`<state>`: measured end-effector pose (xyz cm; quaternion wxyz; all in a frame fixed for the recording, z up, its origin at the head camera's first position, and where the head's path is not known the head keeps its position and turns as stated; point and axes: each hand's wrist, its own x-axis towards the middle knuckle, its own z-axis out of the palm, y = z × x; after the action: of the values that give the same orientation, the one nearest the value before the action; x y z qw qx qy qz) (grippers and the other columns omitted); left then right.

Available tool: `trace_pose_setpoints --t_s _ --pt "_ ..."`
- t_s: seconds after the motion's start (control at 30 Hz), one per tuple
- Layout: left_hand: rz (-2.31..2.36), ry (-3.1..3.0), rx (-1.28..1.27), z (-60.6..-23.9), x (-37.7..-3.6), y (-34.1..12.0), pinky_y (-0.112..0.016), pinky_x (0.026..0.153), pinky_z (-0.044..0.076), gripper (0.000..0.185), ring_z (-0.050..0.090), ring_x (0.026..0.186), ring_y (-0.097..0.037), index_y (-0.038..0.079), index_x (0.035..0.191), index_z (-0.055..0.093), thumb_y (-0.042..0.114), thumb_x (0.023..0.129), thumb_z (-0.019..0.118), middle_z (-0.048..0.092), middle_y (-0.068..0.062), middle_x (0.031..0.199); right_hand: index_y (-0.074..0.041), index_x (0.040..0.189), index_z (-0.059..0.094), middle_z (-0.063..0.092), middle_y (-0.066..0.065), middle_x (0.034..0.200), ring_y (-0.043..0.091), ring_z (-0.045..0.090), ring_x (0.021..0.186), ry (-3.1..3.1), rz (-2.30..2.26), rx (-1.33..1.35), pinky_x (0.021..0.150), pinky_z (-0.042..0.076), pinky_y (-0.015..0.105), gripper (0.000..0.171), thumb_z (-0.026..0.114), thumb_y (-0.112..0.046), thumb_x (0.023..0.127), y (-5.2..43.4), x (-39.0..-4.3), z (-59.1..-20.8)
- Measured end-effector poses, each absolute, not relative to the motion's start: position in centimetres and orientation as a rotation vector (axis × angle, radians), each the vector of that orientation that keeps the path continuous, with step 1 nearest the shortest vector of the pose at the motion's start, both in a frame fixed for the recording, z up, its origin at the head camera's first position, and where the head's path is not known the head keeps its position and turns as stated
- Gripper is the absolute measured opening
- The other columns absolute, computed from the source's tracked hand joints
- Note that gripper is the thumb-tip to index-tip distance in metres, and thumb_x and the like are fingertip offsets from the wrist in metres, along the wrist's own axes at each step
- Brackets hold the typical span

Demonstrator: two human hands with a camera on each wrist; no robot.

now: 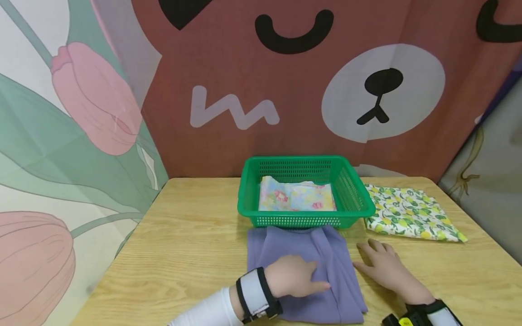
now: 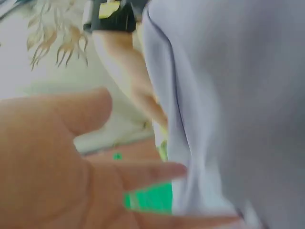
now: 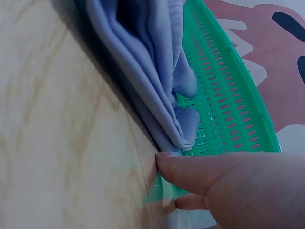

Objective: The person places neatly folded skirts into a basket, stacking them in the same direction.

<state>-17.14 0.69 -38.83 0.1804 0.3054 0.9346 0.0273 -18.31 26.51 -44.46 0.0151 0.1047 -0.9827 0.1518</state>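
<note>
A: Centre of the tabletop [image 1: 191,235], and there's the purple cloth [image 1: 302,258], folded into a long soft bundle, plain lilac, no pattern on it. Its far end butts right up against the front wall of the green basket [image 1: 306,221].

B: Look at the layers from the right wrist view: several smooth folds stacked along the edge, rounded ends touching the basket's perforated wall.

A: The left hand [image 1: 295,277] lies flat on top of the cloth, fingers straight and pointing right, pressing down rather than gripping anything.

B: And the right hand [image 1: 385,265]?

A: Palm down on the wood just beside the cloth's right edge, fingers spread and relaxed. A fingertip [image 3: 164,160] meets the edge of the bundle at its basket end; it holds nothing.

B: There's a vertical crease running down the middle of the cloth, just right of the left hand.

A: Inside the basket sits a pastel floral cloth [image 1: 295,197], folded flat. To the right of the basket, on the tabletop, a lemon-print cloth [image 1: 409,213], also folded, well apart from the purple one.
</note>
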Motion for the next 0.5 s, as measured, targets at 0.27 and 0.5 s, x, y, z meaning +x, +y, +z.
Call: trace_pose_setpoints --t_s 0.27,0.5 --pt "0.412 2.687 0.897 -38.9 -18.2 -5.2 -0.033 0.095 0.047 0.055 0.057 0.116 -0.017 0.009 0.129 0.059 0.051 0.095 0.046 0.063 -0.004 0.123 -0.001 0.125 0.057 0.045 0.037 0.127 0.063 0.039 0.11 -3.066 0.454 0.344 0.085 0.033 0.072 0.059 0.063 -0.044 0.086 26.7 -18.5 -44.5" --pt "0.737 2.712 0.746 -39.4 -19.1 -7.9 -0.03 0.066 0.052 0.045 0.062 0.075 -0.012 0.005 0.119 0.063 0.041 0.096 0.05 0.07 -0.008 0.096 -0.001 0.126 0.056 0.044 0.037 0.128 0.063 0.039 0.111 -3.067 0.458 0.338 0.086 0.032 0.073 0.06 0.063 -0.045 0.087 26.7 -18.4 -44.5"
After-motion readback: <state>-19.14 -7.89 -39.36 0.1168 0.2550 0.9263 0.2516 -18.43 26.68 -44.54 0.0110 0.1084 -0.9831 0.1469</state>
